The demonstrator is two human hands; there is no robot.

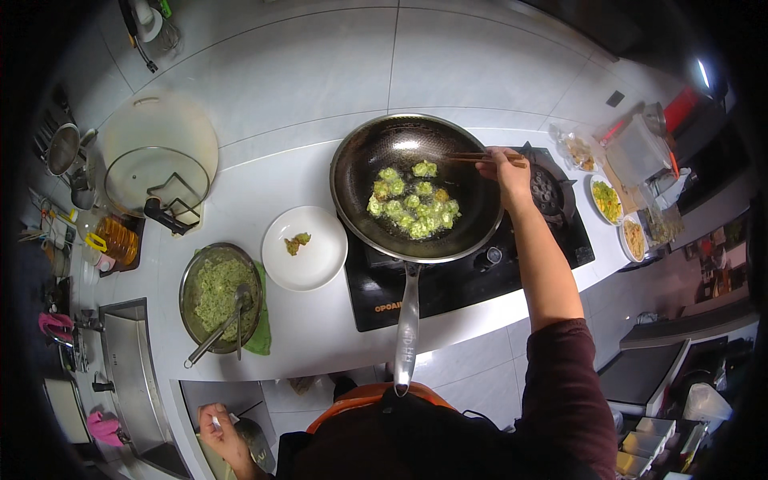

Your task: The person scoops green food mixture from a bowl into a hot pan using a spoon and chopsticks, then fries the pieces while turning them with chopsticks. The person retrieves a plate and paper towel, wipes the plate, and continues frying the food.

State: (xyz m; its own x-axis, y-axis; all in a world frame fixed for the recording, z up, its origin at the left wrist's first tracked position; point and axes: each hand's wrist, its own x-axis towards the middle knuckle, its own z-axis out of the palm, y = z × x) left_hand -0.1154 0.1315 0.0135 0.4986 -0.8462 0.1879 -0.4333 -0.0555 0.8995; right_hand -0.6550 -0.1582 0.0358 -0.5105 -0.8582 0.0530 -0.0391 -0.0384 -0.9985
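Observation:
My right hand (506, 174) grips a pair of wooden chopsticks (468, 157), their tips over the right part of a black wok (414, 135). Clumps of pale green battered food (420, 211) lie in the wok's bottom, a few of them browned. The wok sits on a black gas stove, its metal handle (408, 327) pointing at me. Low on the left, my left hand (223, 433) is closed around a small white item (221, 420), too small to identify. Left of the wok, a white plate (318, 264) carries a few browned pieces (297, 243).
A steel bowl (187, 300) of green batter (222, 291) with a ladle (216, 336) rests on a green cloth (259, 336). Behind it stand a glass lid (129, 180) and an oil bottle (114, 240). The sink (129, 372) is left; two filled dishes (606, 198) stand right of the stove (432, 300).

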